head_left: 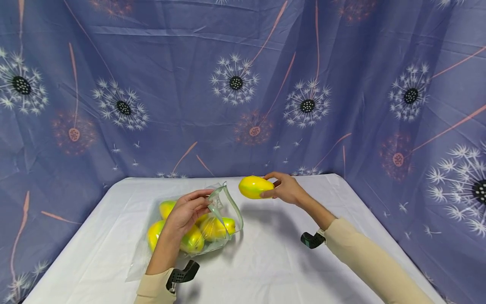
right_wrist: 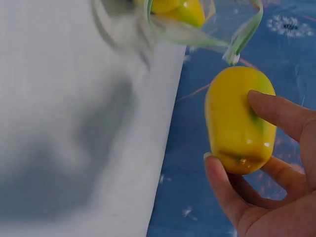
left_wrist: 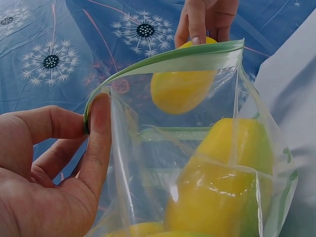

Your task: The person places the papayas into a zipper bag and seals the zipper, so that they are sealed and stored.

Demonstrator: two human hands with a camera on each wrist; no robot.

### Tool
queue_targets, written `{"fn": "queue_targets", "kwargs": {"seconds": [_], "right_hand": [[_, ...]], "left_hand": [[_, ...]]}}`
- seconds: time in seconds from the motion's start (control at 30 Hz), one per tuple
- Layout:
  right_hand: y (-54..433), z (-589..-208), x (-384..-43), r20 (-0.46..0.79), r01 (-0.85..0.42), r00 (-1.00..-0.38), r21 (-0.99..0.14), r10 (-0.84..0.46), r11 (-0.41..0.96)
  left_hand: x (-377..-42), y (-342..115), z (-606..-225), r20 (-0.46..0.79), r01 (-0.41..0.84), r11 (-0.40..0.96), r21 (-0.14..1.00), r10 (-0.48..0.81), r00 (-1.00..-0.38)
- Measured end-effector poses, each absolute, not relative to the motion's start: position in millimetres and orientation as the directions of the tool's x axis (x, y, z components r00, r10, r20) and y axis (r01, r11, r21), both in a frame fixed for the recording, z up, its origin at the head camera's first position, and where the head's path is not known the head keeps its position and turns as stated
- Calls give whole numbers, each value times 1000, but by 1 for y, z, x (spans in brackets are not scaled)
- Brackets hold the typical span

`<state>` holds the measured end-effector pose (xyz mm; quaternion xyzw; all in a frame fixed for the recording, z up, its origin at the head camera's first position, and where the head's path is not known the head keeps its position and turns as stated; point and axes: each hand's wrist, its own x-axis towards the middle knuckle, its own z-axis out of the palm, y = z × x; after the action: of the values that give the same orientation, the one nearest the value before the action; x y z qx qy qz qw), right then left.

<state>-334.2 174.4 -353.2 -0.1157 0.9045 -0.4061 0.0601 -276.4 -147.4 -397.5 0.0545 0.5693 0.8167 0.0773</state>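
Note:
A clear zip bag with a green zip edge lies on the table, its mouth gaping toward the right. Several yellow-green mangoes lie inside it. My left hand pinches the green edge of the bag's mouth between thumb and fingers, as the left wrist view shows. In my right hand is one more mango, gripped at its end by thumb and fingers. This mango hangs above the table, just right of the bag's mouth and outside it.
A white cloth covers the table. Blue curtain printed with dandelions hangs behind and along both sides. Each forearm carries a black wrist mount below the hand.

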Motion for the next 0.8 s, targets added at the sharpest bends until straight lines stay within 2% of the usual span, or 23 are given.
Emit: {"fn": "queue_targets", "kwargs": {"seconds": [0.3,0.8], "right_hand": [[158,-351,-320,-45,-183,-945,-749,-324,637],[133,-363,-306,-53,-214,-931,-722,-360,658]], "left_hand": [[-276,-148,-397,9,-60,-343,937,196,-981],[-275,-147,-397,31,-43,-344,938,205,-978]]}}
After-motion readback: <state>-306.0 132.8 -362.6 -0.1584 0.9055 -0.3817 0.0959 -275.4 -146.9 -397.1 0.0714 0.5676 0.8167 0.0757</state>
